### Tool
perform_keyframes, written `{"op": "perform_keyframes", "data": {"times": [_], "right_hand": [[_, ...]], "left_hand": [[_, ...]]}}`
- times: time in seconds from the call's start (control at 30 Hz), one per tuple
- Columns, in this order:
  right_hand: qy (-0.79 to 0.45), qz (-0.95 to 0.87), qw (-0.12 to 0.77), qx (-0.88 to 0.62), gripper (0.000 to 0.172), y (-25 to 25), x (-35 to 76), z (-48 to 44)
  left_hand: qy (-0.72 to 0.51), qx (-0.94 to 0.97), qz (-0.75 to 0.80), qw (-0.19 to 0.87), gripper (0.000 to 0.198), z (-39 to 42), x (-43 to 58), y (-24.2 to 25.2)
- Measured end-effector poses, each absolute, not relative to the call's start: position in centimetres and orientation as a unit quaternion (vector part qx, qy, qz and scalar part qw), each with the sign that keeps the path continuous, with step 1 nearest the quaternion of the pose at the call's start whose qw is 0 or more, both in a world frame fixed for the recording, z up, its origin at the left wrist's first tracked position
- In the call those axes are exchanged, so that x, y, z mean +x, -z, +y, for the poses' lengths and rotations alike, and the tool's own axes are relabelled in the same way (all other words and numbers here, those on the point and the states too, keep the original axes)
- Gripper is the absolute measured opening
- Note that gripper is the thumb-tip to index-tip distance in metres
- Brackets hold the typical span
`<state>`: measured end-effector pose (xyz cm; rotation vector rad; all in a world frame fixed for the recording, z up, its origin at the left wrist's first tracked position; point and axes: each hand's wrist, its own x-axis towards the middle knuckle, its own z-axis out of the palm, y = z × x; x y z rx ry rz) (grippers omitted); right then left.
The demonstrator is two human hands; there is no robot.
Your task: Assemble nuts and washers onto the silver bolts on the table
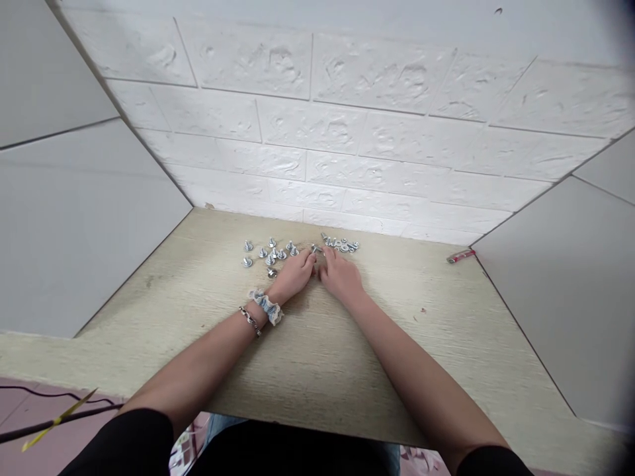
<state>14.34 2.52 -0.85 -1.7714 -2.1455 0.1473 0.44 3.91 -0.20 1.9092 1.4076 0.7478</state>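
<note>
Near the back of the wooden table, my left hand [296, 270] pinches a small silver bolt [315, 249] between thumb and fingers. Close beside it on the right, my right hand [340, 272] has its fingers curled at the bolt's other end; its fingertips are too small to tell exactly what they grip. Several bolts with washers [270, 254] stand to the left of my left hand. Loose washers, nuts and bolts [344, 245] lie in a pile just behind my right hand.
A white brick-patterned wall [367, 132] rises behind the table [317, 370]. Grey panels [89, 218] stand at both sides. A red-handled tool [461, 256] lies at the right back. A dark cable with a yellow tie [58, 420] shows at lower left.
</note>
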Motion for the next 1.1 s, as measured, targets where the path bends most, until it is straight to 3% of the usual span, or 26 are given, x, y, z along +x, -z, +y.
{"op": "perform_keyframes", "data": {"times": [0.27,0.77,1.1], "right_hand": [[-0.015,-0.743,0.171,-0.647,0.023,1.2,14.5,2.6],[-0.113,-0.721,0.168,-0.662,0.022,0.6,15.3,3.2],[-0.219,-0.692,0.231,-0.648,0.010,0.8,16.6,4.7]], "left_hand": [[-0.286,0.728,0.528,0.332,0.037,3.9,0.4,0.3],[-0.270,0.738,0.527,0.323,0.035,3.9,0.4,0.2],[-0.262,0.747,0.519,0.322,0.034,3.9,0.4,0.3]]}}
